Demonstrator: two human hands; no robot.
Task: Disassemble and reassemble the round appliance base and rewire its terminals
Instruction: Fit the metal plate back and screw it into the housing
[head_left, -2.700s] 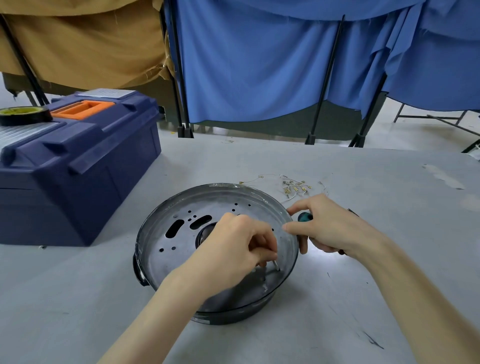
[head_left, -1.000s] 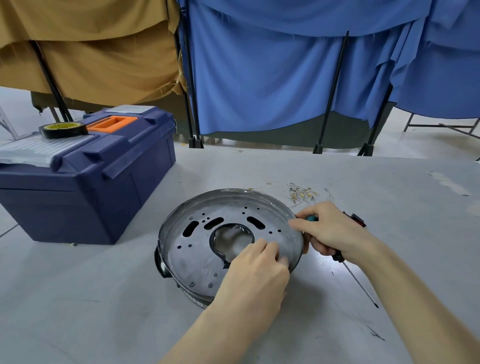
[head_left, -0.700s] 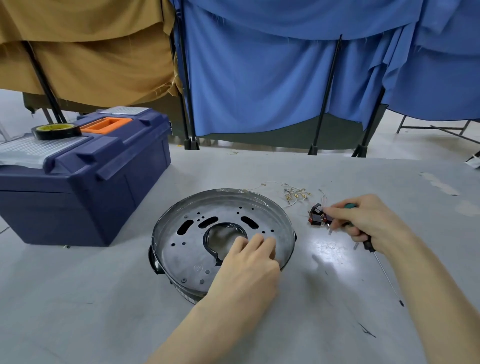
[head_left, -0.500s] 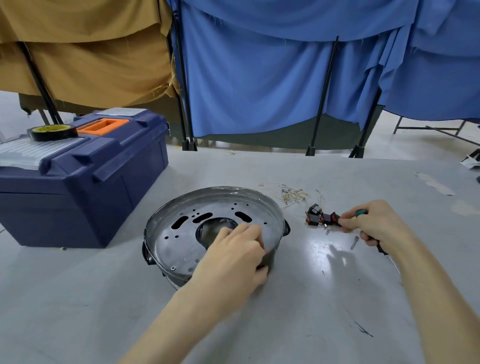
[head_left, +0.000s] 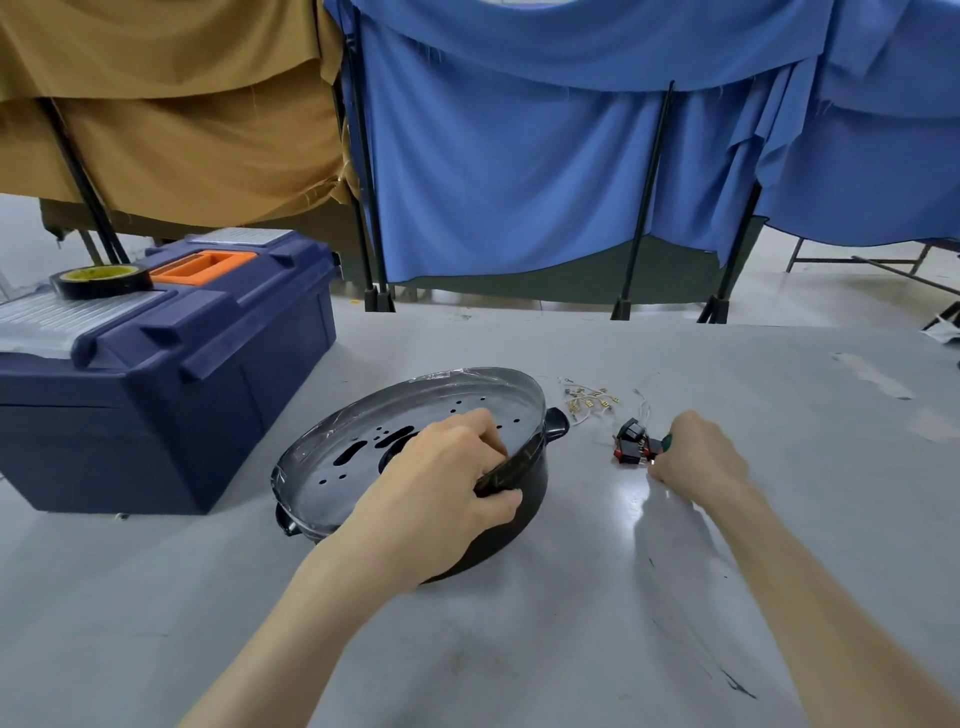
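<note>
From my remote station, the wide grey table fills the lower view, with blue cloth drapes and tan cloth drapes hanging on black stands behind it. At the left sits a navy-blue plastic toolbox with an orange handle recess. Its lid is down, so I cannot see what it contains. A black tape roll with a yellow core lies flat on the lid.

The round black appliance base stands mid-table, just right of the toolbox. It is tilted, right side raised, and a grey perforated metal plate is seated inside it with clear film along the rim.

My left hand grips the base's near-right rim, with the fingers hooked over inside and the thumb pressed on the black outer wall. My right hand rests low on the table right of the base, fingers curled round a green-handled screwdriver. Only the tip of the handle shows.

Just beside those fingers lie small black-and-red switch parts. Beyond them is a loose cluster of thin wires with brass terminals.
</note>
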